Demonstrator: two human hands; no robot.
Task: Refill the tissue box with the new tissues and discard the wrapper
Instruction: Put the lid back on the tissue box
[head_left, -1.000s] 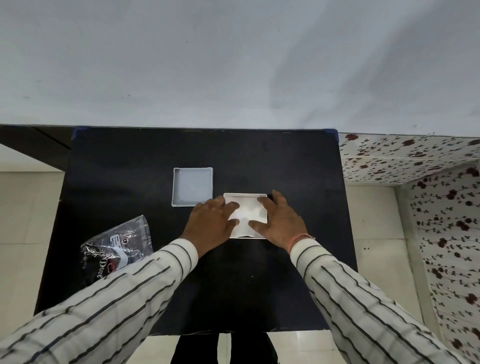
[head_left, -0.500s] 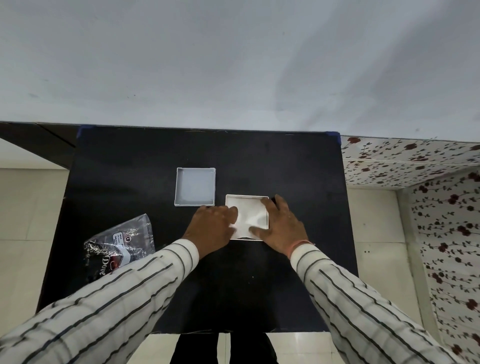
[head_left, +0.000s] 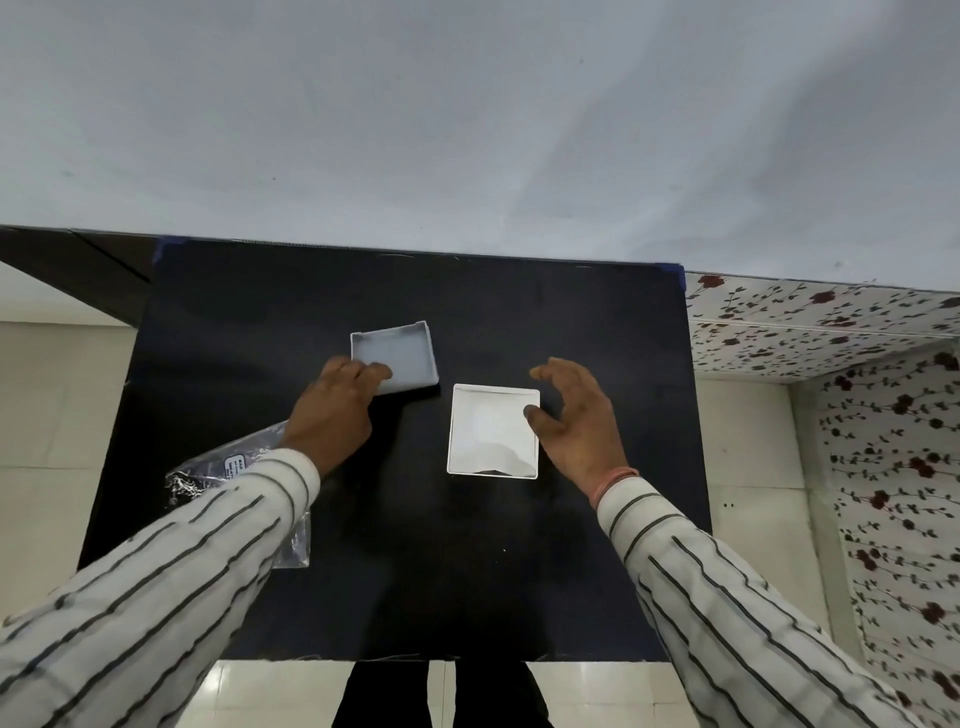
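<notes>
While left hand (head_left: 332, 410) pinches the lid (head_left: 397, 356), right hand (head_left: 576, 415) grip spread, thumb touching tissue box (head_left: 491, 431)

Left hand (head_left: 332, 410) fingers curled, gripping; right hand (head_left: 576, 421) spread.

Black table (head_left: 571, 332), floral wall (head_left: 883, 467)

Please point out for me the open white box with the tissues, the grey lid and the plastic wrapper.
Open white square tissue box (head_left: 493, 431): head view, on the white tissues inside it.
Shallow grey square lid (head_left: 397, 358): head view, on its inner floor.
Crinkled clear plastic wrapper (head_left: 208, 473): head view, on the part left of the sleeve.
</notes>
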